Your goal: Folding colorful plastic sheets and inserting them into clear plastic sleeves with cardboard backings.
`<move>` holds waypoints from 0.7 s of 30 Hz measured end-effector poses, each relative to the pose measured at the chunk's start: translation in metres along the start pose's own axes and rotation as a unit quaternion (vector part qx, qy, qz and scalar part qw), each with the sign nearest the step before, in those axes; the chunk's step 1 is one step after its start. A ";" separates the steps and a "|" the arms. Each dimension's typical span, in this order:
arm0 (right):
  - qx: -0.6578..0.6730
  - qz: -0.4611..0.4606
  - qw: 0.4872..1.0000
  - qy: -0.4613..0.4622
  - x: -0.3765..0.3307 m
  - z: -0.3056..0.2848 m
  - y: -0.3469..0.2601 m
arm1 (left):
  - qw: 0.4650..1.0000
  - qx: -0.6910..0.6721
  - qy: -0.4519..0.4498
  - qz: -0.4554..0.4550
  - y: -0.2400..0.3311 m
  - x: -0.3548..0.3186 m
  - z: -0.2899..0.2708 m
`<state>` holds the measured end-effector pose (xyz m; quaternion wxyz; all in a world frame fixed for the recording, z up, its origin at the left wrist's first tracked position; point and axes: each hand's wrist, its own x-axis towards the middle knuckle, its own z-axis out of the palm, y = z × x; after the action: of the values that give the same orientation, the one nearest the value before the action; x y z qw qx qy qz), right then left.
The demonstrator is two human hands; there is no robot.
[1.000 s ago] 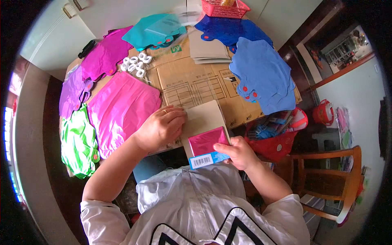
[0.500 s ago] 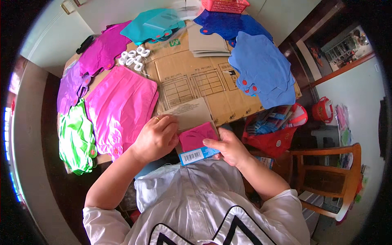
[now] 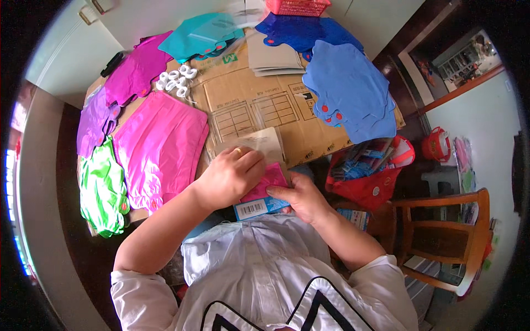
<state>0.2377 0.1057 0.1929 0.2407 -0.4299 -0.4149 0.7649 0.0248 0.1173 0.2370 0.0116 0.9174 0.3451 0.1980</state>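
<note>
We found the person seated at the near edge of the desk (image 3: 259, 105), which was covered with flattened brown cardboard. Both hands met over a small packet with a pink front and a blue strip (image 3: 259, 204), held just off that near edge, above the lap.

Left hand (image 3: 232, 175): fingers curled down over the packet's upper left, knuckles up, a ring showing. It pressed on the pink face; we could not tell whether the fingertips pinched anything beneath. Right hand (image 3: 301, 197): partly closed, thumb and fingers clamped on the packet's right edge, carrying it from below.

A tan card sheet (image 3: 256, 144) lay at the near edge just behind the hands, touching or tucked behind the packet; which, we could not tell.

Our judgement: the step in hand was seating or pulling a pink piece at the packet's mouth. The next move would call for the right hand to hold steady while the left fingers worked the thin material without creasing it.

Elsewhere on the desk: pink plastic sheets (image 3: 160, 149) along the left edge, green ones (image 3: 102, 190) at the near-left corner, blue ones (image 3: 350, 96) toward the right edge, white clips (image 3: 175, 81) toward the far-left corner
</note>
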 end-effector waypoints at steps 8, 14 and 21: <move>0.006 0.011 1.000 0.004 0.000 0.007 -0.001 | 1.000 -0.011 0.012 -0.006 0.004 -0.027 -0.004; -0.043 0.009 0.999 0.019 0.006 0.011 -0.002 | 0.999 -0.022 0.025 -0.040 0.009 -0.026 -0.010; 0.006 -0.007 0.999 0.044 0.006 0.010 0.008 | 0.993 0.035 0.006 -0.114 0.008 -0.053 -0.012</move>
<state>0.2258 0.1016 0.1864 0.2667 -0.4591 -0.4019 0.7461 -0.0107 0.0760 0.2306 -0.0007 0.8708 0.4539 0.1889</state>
